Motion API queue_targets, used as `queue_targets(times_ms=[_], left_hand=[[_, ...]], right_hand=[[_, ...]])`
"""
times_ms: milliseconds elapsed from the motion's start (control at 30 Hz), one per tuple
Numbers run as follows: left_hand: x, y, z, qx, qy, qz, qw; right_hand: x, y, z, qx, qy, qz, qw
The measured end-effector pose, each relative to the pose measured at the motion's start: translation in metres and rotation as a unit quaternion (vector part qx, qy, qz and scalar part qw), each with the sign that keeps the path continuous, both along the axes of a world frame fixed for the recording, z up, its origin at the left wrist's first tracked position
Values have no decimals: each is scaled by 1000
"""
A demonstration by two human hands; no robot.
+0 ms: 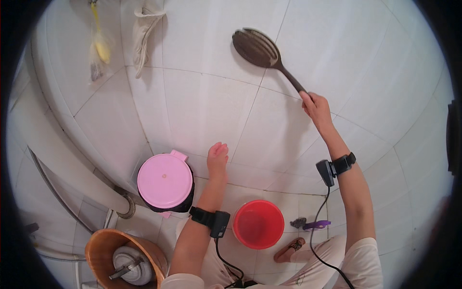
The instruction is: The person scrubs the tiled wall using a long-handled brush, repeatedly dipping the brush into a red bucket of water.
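My right hand (317, 110) is wrapped round the handle end of a long, dark brown tool (257, 49). Its oval head looks ridged or slotted, and I cannot make out its exact kind. The head is up and to the left, in front of the white tiled wall (211, 103); whether it touches the tiles I cannot tell. Held low before the wall, my left hand (218, 156) has its fingers curled in, with nothing seen in them. Nearest to it stands a bin with a pink lid (164, 181). Below, between my arms, a red bucket (259, 224) sits on the floor.
At lower left is a wooden tub (103, 241) with a grey lidded pot (134, 264) inside. A thick white pipe (72, 154) runs down the left. A pale cloth (143, 38) and a yellow item (101, 45) hang on the wall. Near my foot lies a purple-handled thing (316, 225).
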State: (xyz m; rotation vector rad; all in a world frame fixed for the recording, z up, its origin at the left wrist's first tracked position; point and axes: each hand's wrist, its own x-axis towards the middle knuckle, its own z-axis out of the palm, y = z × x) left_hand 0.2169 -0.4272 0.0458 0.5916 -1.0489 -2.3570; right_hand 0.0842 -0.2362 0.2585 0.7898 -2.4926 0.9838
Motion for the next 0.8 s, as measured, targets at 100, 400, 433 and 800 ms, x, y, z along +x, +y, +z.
queue_targets(times_ms=[100, 400, 433, 800], left_hand=[[-5, 0, 2, 28, 15, 1, 999], [4, -27, -16, 48, 15, 41, 998], [6, -28, -14, 49, 13, 43, 998], [-3, -28, -18, 52, 3, 24, 998]], right_hand=[[-19, -24, -23, -8, 9, 11, 1000], [0, -49, -106, 243, 101, -3, 965], [6, -52, -94, 244, 100, 0, 965], [-3, -50, -112, 254, 100, 12, 962]])
